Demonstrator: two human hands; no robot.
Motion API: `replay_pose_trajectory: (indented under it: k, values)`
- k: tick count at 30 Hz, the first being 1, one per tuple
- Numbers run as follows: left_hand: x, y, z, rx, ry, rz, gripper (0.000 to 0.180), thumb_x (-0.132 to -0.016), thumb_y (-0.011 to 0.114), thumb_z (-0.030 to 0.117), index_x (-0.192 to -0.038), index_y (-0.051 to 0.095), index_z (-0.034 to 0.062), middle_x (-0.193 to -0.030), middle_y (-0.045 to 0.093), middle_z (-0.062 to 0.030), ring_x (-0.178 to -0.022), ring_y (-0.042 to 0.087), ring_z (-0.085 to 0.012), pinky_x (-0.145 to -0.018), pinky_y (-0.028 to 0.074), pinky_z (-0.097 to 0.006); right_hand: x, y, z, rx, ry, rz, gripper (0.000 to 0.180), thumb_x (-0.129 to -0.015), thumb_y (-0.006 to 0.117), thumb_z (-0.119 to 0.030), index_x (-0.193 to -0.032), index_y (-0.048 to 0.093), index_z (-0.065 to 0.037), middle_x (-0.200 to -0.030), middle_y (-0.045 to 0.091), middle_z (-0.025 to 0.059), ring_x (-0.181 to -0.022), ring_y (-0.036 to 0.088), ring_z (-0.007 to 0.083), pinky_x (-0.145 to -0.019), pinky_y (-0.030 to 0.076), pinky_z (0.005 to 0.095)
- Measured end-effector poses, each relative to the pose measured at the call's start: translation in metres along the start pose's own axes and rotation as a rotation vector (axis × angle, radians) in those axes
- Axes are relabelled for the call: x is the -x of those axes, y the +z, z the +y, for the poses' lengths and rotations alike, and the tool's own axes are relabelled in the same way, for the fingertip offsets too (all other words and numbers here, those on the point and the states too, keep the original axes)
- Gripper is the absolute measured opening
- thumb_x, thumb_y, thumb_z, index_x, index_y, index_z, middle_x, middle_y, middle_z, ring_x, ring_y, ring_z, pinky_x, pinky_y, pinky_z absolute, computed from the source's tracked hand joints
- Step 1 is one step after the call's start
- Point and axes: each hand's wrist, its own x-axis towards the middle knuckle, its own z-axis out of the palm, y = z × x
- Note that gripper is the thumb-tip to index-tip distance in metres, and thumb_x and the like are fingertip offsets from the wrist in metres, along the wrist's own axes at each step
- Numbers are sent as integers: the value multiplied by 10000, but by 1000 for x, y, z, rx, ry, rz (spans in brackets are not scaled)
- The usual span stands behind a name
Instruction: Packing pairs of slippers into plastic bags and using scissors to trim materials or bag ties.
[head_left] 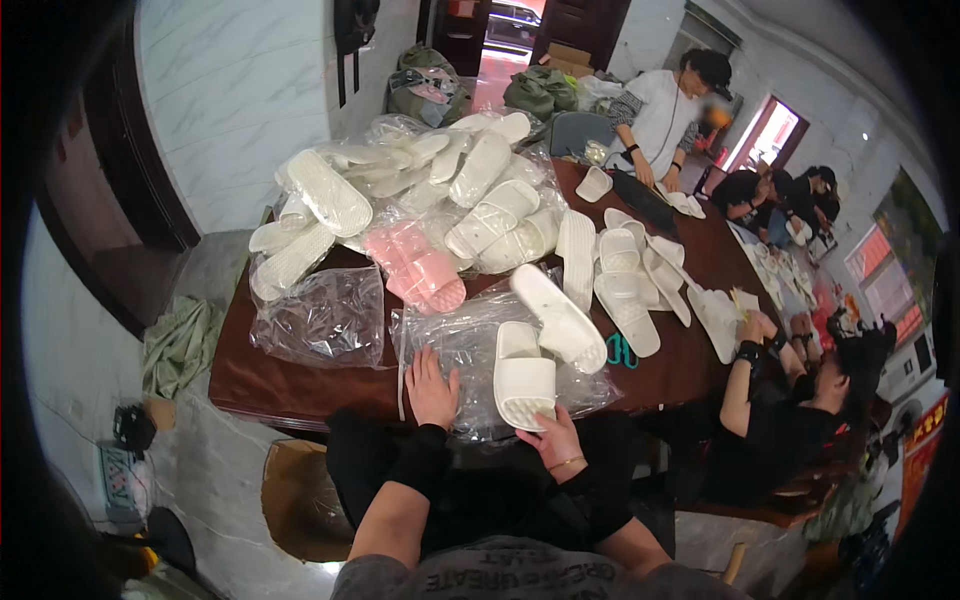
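Observation:
My left hand [432, 390] lies on a clear plastic bag [468, 365] near the table's front edge, its fingers stretched out. With fingers and thumb, my right hand [553, 442] grips the near end of a white slide slipper [524, 380], which rests over the bag. Touching or nearly touching it, another white slipper [562, 322] lies tilted beyond and to the right. A pair of pink slippers [412, 262] in clear wrapping sits farther back. Behind them rises a heap of bagged white slippers [483, 170]. Several unbagged white slippers [622, 285] lie to the right.
Crumpled clear bags [325, 318] lie on the brown table [290, 385] at the left. A cardboard box [298, 505] stands on the floor below. One person [655, 125] works across the table, another [785, 420] at its right side. Green cloth [185, 345] lies on the floor.

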Motion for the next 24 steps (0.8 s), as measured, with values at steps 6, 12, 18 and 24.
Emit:
replay_pose_trajectory:
  k: [6,12,18,24]
  values:
    - [-1,8,-1,-128,84,10,576,-922,638,340,-1395,504,40,-1552,460,-139,-1491,345,-335,-1200,261,-507,23,67,-9,156,78,-217,469,-1034,572,-137,-1457,390,-46,-1255,635,187,-1081,697,328,-832,617,440]
    - [5,8,-6,-154,155,-24,690,-864,658,457,-1418,521,68,-1567,441,-122,-1514,301,-322,-1203,247,-514,-7,74,-35,1094,-548,-188,162,-1005,589,-141,-1110,668,-46,-952,726,116,-880,717,247,-756,571,356]
    - [1,11,2,-184,139,-40,685,-896,625,480,-1436,502,76,-1561,447,-104,-1510,307,-320,-1197,245,-506,-107,101,-72,1934,-1332,-494,207,-952,562,-170,-1101,703,-142,-1124,735,75,-1287,565,315,-1099,401,470]
    - [-2,5,-6,-119,95,-14,628,-901,617,403,-1394,525,24,-1546,465,-157,-1485,349,-348,-1199,258,-513,-178,103,-99,2499,-1016,-983,286,-895,558,-167,-1142,702,-151,-1069,728,52,-1334,519,325,-1154,354,533]
